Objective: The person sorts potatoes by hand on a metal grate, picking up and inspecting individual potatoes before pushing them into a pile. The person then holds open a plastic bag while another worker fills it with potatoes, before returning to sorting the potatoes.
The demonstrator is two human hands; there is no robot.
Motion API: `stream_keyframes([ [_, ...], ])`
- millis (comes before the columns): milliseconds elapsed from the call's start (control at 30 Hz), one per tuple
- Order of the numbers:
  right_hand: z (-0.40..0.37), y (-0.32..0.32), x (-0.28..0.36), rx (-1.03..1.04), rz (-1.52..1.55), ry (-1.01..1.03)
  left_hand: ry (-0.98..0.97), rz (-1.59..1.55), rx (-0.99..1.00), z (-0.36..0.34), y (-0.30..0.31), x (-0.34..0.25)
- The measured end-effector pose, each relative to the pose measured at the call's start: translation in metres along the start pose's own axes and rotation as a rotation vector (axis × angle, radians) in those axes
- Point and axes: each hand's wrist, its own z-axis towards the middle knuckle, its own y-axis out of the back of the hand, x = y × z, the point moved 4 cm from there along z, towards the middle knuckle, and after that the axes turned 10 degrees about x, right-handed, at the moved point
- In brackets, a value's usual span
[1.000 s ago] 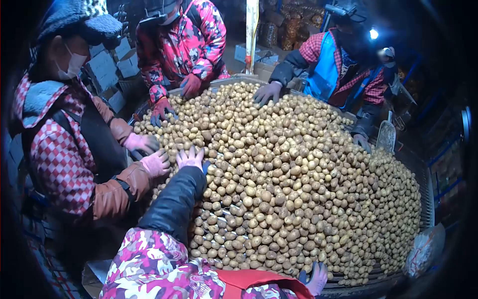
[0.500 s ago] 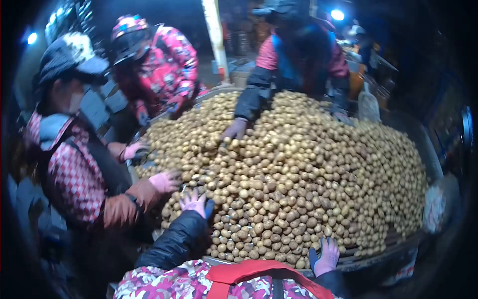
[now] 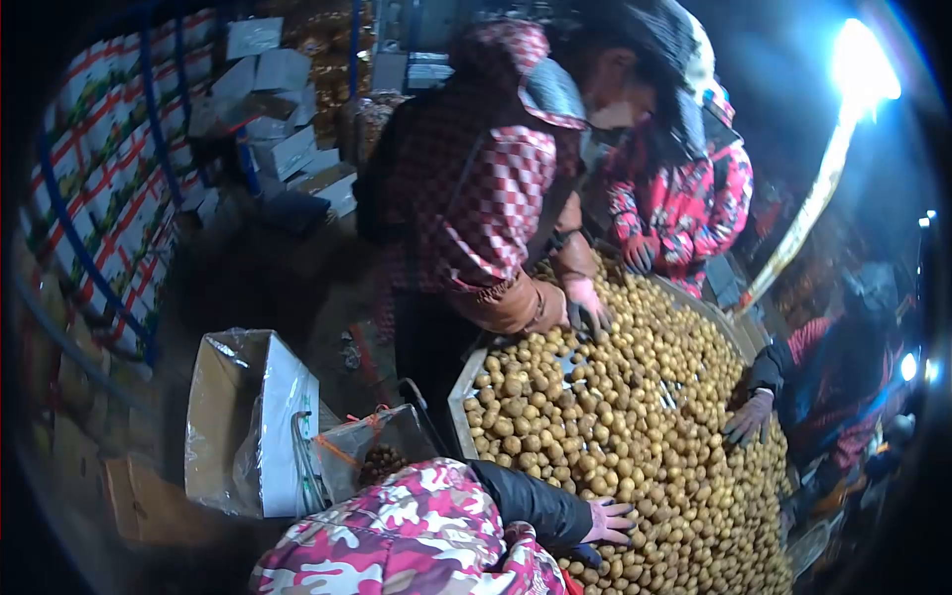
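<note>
A large heap of small potatoes (image 3: 635, 426) covers a tray with a raised pale rim (image 3: 461, 407). My left hand (image 3: 608, 521), in a pink glove with dark parts, lies on the potatoes near the tray's lower side. Its fingers are spread and hold nothing. The dark sleeve behind it reaches in from the patterned jacket at the bottom. My right hand does not show in this view.
Across the tray's left end leans a person in a checked jacket (image 3: 496, 198); two co-workers (image 3: 684, 198) (image 3: 843, 367) stand beyond. An open carton (image 3: 233, 416) stands left, near a clear bag (image 3: 377, 436). Stacked boxes (image 3: 109, 169) line the left.
The view has swung left, bringing cartons and stacked boxes into sight. My right hand has left the view. My left hand remains spread on the potatoes.
</note>
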Motion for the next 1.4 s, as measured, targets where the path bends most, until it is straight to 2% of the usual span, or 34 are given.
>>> stream_keyframes([
  [100, 0.042, 0.023, 0.030, -0.032, -0.024, 0.070, -0.013, 0.029, 0.074, 0.011, 0.000, 0.031],
  [200, 0.059, 0.051, 0.037, -0.067, -0.066, 0.093, 0.029, 0.116, 0.011, 0.015, 0.026, 0.038],
  [300, 0.070, 0.076, 0.044, -0.093, -0.098, 0.110, 0.488, 0.038, 0.184, 0.029, 0.064, 0.090],
  [367, 0.070, 0.086, 0.044, -0.107, -0.106, 0.102, 0.577, 0.186, 0.194, -0.005, 0.113, 0.087],
  [433, 0.056, 0.082, 0.037, -0.111, -0.087, 0.073, 0.691, 0.134, 0.169, -0.007, 0.114, 0.122],
  [467, 0.034, 0.076, 0.031, -0.112, -0.065, 0.021, 0.722, 0.147, 0.199, -0.012, 0.116, 0.136],
  [500, 0.001, 0.068, 0.018, -0.119, -0.041, -0.060, 0.826, 0.113, 0.344, -0.020, 0.153, 0.115],
  [533, -0.044, 0.058, 0.005, -0.123, -0.012, -0.160, 0.913, 0.105, 0.434, -0.013, 0.127, 0.167],
  [567, -0.091, 0.046, -0.006, -0.125, 0.019, -0.266, 0.880, 0.130, 0.419, -0.021, 0.140, 0.160],
  [600, -0.137, 0.033, -0.011, -0.124, 0.051, -0.364, 0.854, 0.282, 0.196, -0.036, 0.129, 0.166],
  [667, -0.209, 0.009, -0.010, -0.109, 0.104, -0.511, 0.930, 0.333, 0.242, -0.038, 0.129, 0.175],
  [700, -0.231, 0.000, -0.006, -0.109, 0.130, -0.560, 0.949, 0.417, 0.261, -0.040, 0.141, 0.161],
  [767, -0.259, -0.016, 0.001, -0.107, 0.179, -0.631, 1.048, 0.428, 0.236, -0.041, 0.142, 0.176],
  [833, -0.275, -0.025, 0.007, -0.111, 0.220, -0.685, 1.036, 0.659, 0.239, -0.040, 0.150, 0.172],
  [900, -0.280, -0.028, 0.009, -0.176, 0.171, -0.673, 0.919, 0.614, 0.116, -0.036, 0.165, 0.152],
  [967, -0.278, -0.032, 0.009, -0.153, 0.145, -0.745, 0.683, 0.486, -0.045, -0.023, 0.166, 0.108],
  [1000, -0.279, -0.036, 0.010, -0.184, 0.110, -0.739, 0.605, 0.420, -0.047, -0.011, 0.158, 0.079],
  [1033, -0.278, -0.031, 0.014, -0.218, 0.121, -0.698, 0.558, 0.231, 0.074, 0.005, 0.163, 0.031],
  [1100, -0.278, -0.031, 0.016, -0.244, 0.124, -0.673, 0.210, -0.059, 0.118, 0.022, 0.104, -0.013],
  [1133, -0.276, -0.026, 0.020, -0.225, 0.129, -0.684, 0.027, 0.020, 0.119, 0.024, 0.078, -0.039],
  [1167, -0.277, -0.024, 0.022, -0.217, 0.133, -0.702, 0.005, 0.092, 0.216, 0.023, 0.043, -0.053],
  [1233, -0.274, -0.018, 0.025, -0.214, 0.166, -0.668, 0.049, 0.008, 0.246, 0.039, 0.024, -0.062],
  [1300, -0.274, -0.010, 0.029, -0.188, 0.186, -0.711, 0.053, -0.063, 0.159, 0.062, 0.028, -0.043],
  [1400, -0.275, -0.008, 0.032, -0.165, 0.198, -0.707, 0.120, 0.066, 0.157, 0.090, 0.034, -0.015],
])
